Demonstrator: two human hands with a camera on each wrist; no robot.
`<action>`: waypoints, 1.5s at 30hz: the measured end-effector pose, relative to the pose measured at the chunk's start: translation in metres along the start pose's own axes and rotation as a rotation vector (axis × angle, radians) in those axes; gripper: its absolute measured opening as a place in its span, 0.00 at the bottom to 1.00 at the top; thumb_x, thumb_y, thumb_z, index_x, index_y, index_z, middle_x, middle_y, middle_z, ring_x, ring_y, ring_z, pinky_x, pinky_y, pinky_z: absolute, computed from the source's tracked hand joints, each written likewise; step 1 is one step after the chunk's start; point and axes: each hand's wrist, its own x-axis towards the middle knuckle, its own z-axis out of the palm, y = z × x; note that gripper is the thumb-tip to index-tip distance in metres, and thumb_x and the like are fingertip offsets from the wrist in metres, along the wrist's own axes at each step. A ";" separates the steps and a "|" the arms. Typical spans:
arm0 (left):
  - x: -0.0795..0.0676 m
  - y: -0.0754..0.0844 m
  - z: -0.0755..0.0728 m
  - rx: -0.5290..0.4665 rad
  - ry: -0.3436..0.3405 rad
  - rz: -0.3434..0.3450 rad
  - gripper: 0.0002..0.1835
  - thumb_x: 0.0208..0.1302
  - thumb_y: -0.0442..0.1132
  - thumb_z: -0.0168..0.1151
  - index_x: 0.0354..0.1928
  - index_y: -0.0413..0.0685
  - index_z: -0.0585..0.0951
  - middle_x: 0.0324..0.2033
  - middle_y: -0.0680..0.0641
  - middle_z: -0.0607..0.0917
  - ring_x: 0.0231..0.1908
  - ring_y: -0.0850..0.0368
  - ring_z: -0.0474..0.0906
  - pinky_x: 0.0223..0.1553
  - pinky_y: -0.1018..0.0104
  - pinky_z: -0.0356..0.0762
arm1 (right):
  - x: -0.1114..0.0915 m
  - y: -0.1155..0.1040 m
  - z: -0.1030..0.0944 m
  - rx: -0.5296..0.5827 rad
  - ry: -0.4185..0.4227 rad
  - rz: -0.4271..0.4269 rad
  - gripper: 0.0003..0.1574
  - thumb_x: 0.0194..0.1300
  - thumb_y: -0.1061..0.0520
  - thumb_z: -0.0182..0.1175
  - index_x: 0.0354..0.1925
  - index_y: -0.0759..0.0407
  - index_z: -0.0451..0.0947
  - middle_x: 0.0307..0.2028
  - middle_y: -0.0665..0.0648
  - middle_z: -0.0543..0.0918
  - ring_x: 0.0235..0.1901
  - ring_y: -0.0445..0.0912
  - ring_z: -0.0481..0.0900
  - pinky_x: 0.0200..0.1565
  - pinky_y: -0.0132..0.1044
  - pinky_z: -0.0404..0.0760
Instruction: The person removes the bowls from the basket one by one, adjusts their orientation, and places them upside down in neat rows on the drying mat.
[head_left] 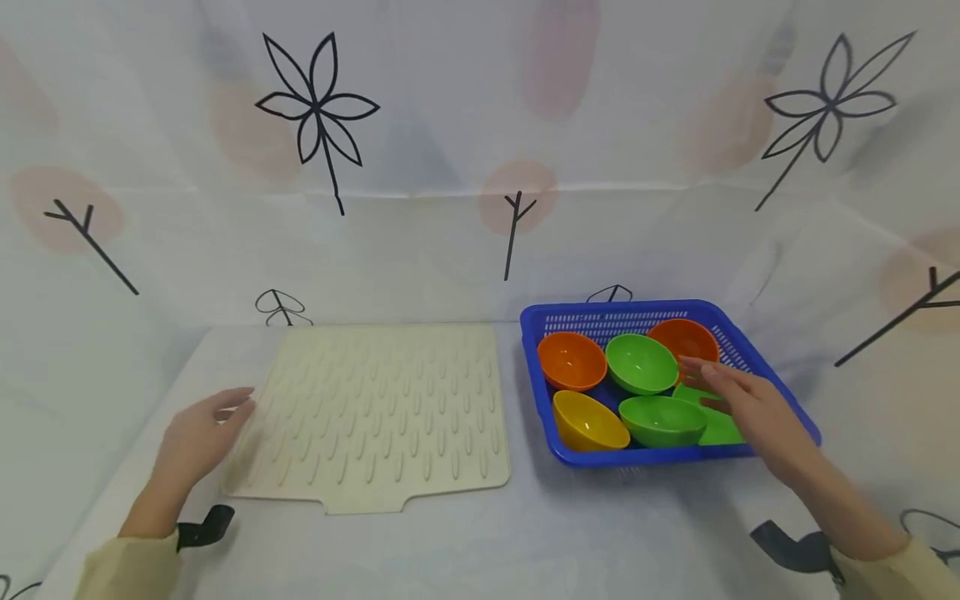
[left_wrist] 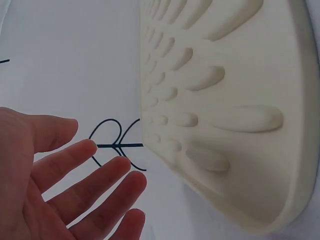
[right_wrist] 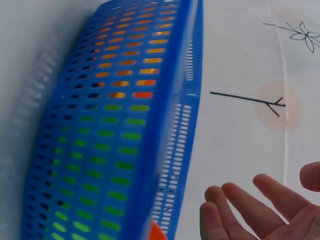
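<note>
The left hand point(head_left: 197, 442), fingers loosely parted, is beside the left edge of a cream, ridged, rectangular board point(head_left: 375, 408). The right hand point(head_left: 753, 408), fingers apart, is over the right side of a blue perforated plastic basket point(head_left: 663, 457) containing round orange bowls point(head_left: 572, 361), green bowls point(head_left: 641, 364) and a yellow bowl point(head_left: 590, 421); whether it touches any is unclear.

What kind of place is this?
Probably a little tabletop set up for practising; I can't tell which room. A pale backdrop with flower drawings stands behind a cream ridged board and a blue basket of colourful bowls.
</note>
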 end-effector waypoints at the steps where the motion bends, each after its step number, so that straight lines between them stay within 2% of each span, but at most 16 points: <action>1: 0.003 -0.003 0.001 -0.010 -0.014 -0.010 0.32 0.77 0.56 0.46 0.68 0.37 0.70 0.60 0.27 0.74 0.56 0.27 0.72 0.44 0.38 0.78 | 0.004 -0.003 -0.001 0.014 -0.016 -0.002 0.36 0.82 0.43 0.34 0.72 0.68 0.62 0.65 0.72 0.70 0.49 0.21 0.72 0.47 0.21 0.76; 6: 0.015 -0.014 0.009 -0.020 -0.084 -0.038 0.32 0.76 0.55 0.49 0.68 0.36 0.70 0.60 0.28 0.74 0.57 0.28 0.73 0.47 0.37 0.76 | 0.024 -0.015 -0.004 0.023 -0.080 0.015 0.38 0.81 0.39 0.33 0.71 0.64 0.65 0.65 0.68 0.73 0.54 0.32 0.76 0.50 0.22 0.76; 10: 0.024 -0.021 0.012 -0.013 -0.108 -0.021 0.31 0.75 0.55 0.50 0.67 0.37 0.71 0.59 0.29 0.76 0.56 0.28 0.74 0.47 0.37 0.76 | 0.041 -0.022 -0.003 0.019 -0.110 0.029 0.39 0.80 0.36 0.34 0.71 0.62 0.66 0.64 0.65 0.74 0.60 0.50 0.76 0.53 0.27 0.77; 14: 0.030 -0.023 0.012 -0.017 -0.119 -0.009 0.30 0.73 0.50 0.55 0.67 0.36 0.70 0.58 0.29 0.77 0.55 0.29 0.74 0.46 0.38 0.76 | 0.061 -0.028 -0.001 0.023 -0.157 0.054 0.43 0.78 0.33 0.35 0.72 0.62 0.64 0.66 0.66 0.72 0.64 0.60 0.71 0.59 0.44 0.77; 18: 0.034 -0.024 0.010 -0.016 -0.140 -0.036 0.31 0.66 0.41 0.63 0.67 0.35 0.70 0.56 0.29 0.77 0.53 0.31 0.76 0.43 0.42 0.79 | 0.082 -0.032 0.005 0.054 -0.202 0.064 0.43 0.79 0.35 0.37 0.72 0.66 0.62 0.66 0.69 0.70 0.65 0.63 0.69 0.63 0.58 0.69; 24: 0.035 -0.026 0.006 -0.028 -0.168 -0.062 0.35 0.58 0.36 0.69 0.67 0.32 0.69 0.51 0.27 0.79 0.46 0.34 0.79 0.41 0.46 0.79 | 0.109 -0.031 0.021 0.076 -0.254 0.074 0.39 0.80 0.40 0.42 0.71 0.68 0.62 0.66 0.71 0.70 0.65 0.65 0.69 0.64 0.61 0.67; 31: 0.044 -0.029 0.009 -0.086 -0.216 -0.131 0.37 0.57 0.35 0.70 0.67 0.31 0.68 0.50 0.30 0.78 0.40 0.45 0.78 0.35 0.59 0.76 | 0.133 -0.018 0.037 0.082 -0.267 0.119 0.31 0.79 0.51 0.49 0.70 0.69 0.63 0.67 0.73 0.68 0.66 0.66 0.66 0.65 0.61 0.66; 39: 0.050 -0.031 0.007 -0.077 -0.246 -0.148 0.38 0.58 0.36 0.70 0.68 0.32 0.67 0.49 0.31 0.78 0.39 0.47 0.76 0.34 0.62 0.72 | 0.151 -0.007 0.053 -0.053 -0.301 0.156 0.28 0.76 0.56 0.51 0.69 0.67 0.67 0.66 0.70 0.69 0.64 0.64 0.68 0.63 0.58 0.70; 45: 0.053 -0.034 0.009 -0.092 -0.260 -0.160 0.38 0.58 0.36 0.71 0.69 0.33 0.67 0.51 0.31 0.77 0.40 0.46 0.75 0.34 0.63 0.71 | 0.155 -0.005 0.059 -0.170 -0.315 0.135 0.26 0.73 0.64 0.52 0.67 0.68 0.70 0.63 0.70 0.73 0.63 0.65 0.70 0.62 0.57 0.72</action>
